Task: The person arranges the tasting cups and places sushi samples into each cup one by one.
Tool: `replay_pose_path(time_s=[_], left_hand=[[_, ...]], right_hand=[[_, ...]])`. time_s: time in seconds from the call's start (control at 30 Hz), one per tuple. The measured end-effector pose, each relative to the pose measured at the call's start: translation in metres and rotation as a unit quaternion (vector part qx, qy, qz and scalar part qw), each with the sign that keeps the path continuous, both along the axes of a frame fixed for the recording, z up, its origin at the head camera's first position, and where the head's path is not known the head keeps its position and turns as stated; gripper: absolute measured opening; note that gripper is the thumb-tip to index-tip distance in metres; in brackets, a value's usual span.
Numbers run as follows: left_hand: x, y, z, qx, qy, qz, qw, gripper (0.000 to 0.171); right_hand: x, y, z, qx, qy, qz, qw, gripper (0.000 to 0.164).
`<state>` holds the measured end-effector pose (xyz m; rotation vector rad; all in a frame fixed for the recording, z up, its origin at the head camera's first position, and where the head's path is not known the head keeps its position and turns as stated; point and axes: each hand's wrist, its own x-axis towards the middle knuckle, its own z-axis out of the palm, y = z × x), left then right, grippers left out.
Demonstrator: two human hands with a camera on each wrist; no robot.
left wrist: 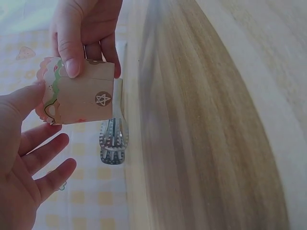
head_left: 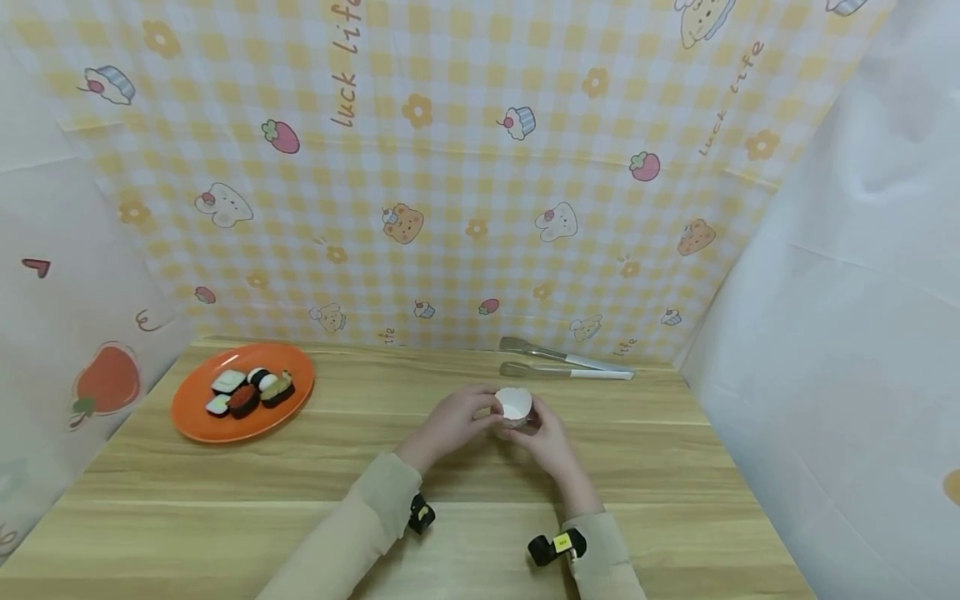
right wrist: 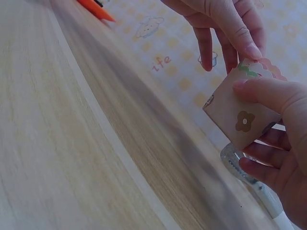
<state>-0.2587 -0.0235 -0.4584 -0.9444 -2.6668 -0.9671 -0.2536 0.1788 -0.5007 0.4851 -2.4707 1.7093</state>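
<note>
Wooden surface point(head_left: 675, 483); orange plate point(head_left: 191, 417) at left; tongs point(head_left: 600, 374) at back. Left hand point(head_left: 457, 421) pinching, right hand point(head_left: 551, 442) grasping paper cup point(head_left: 514, 403) between them, above surface. Judgement: fingers best kept light, pressure even, to avoid creasing thin paper

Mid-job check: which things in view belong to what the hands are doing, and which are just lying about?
In the job:
- cup, held between both hands
- left hand
- right hand

Apparently just lying about, untouched:
- tongs, beyond the hands
- plate
- sushi on it
</note>
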Motion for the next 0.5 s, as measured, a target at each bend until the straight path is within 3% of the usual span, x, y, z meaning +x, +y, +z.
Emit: replay_pose_path(time_s=[0.5], left_hand=[[0.0081, -0.0032, 0.0036, 0.024, 0.004, -0.005, 0.9997, 0.006]], right_hand=[[0.0034, -0.001, 0.0037, 0.011, 0.015, 0.017, 1.0, 0.065]])
